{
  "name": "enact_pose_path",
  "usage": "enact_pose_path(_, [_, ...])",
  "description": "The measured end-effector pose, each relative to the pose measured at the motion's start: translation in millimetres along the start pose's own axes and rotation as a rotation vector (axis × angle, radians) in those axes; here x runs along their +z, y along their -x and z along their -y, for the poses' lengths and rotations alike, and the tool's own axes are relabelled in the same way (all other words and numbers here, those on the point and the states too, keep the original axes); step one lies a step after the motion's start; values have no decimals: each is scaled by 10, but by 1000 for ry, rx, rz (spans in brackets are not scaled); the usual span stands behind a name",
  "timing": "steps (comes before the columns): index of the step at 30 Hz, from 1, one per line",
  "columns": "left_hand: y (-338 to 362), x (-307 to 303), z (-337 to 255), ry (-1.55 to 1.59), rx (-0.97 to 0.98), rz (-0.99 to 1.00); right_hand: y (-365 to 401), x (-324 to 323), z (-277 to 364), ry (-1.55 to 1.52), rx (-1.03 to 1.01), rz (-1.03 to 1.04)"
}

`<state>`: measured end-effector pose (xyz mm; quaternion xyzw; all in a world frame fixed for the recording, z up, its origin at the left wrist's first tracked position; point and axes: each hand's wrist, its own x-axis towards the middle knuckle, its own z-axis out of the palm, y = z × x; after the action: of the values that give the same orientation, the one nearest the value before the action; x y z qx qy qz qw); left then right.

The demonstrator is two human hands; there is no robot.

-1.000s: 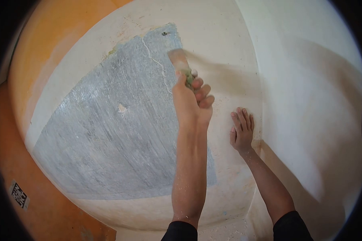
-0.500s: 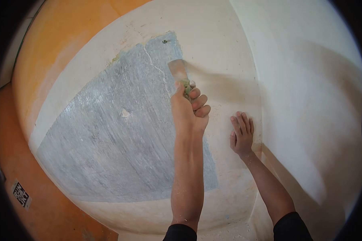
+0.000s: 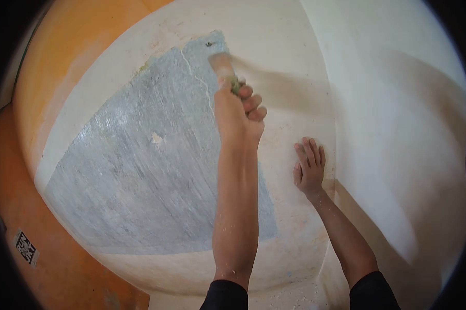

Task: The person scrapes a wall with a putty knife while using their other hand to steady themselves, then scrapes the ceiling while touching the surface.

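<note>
The left hand (image 3: 238, 113) is gripping a scraper (image 3: 222, 65) by its greenish handle (image 3: 235, 86), the fingers curling round it and the palm side facing the camera. The scraper's long axis is running up from this hand and leaning a little left, with the broad blade pointing up and away from the wearer. The blade is lying over the upper right part of a grey patch (image 3: 135, 170); blur is hiding whether its edge is touching.

Right of and lower than the left hand, the right hand (image 3: 309, 170) is resting open on the pale wall (image 3: 290, 212), fingers pointing up and slightly spread, holding nothing. A black sleeve is covering the near end of each arm.

Just beyond the blade, a small dark hole (image 3: 208, 44) is showing. A whitish crack (image 3: 193, 76) is running down left of the scraper towards the left hand. Farther left, a pale chipped spot (image 3: 156, 138) is marking the patch. Beyond the right hand, a white wall (image 3: 372, 170) is meeting the pale one. At far lower left, a black-and-white sticker (image 3: 26, 248) is sitting on an orange surface (image 3: 62, 268).
</note>
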<state>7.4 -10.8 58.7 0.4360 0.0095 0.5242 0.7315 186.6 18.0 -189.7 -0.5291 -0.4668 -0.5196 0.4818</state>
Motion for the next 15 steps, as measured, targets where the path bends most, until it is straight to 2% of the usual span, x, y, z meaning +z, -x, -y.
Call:
enact_pose_path(4, [38, -133, 76, -17, 19, 45, 3, 18, -7, 0, -4, -17])
enact_pose_path(8, [375, -502, 464, -53, -91, -106, -6, -26, 20, 10, 11, 18])
enact_pose_path(15, [697, -776, 686, 14, -177, -74, 6, -7, 12, 15, 25, 18])
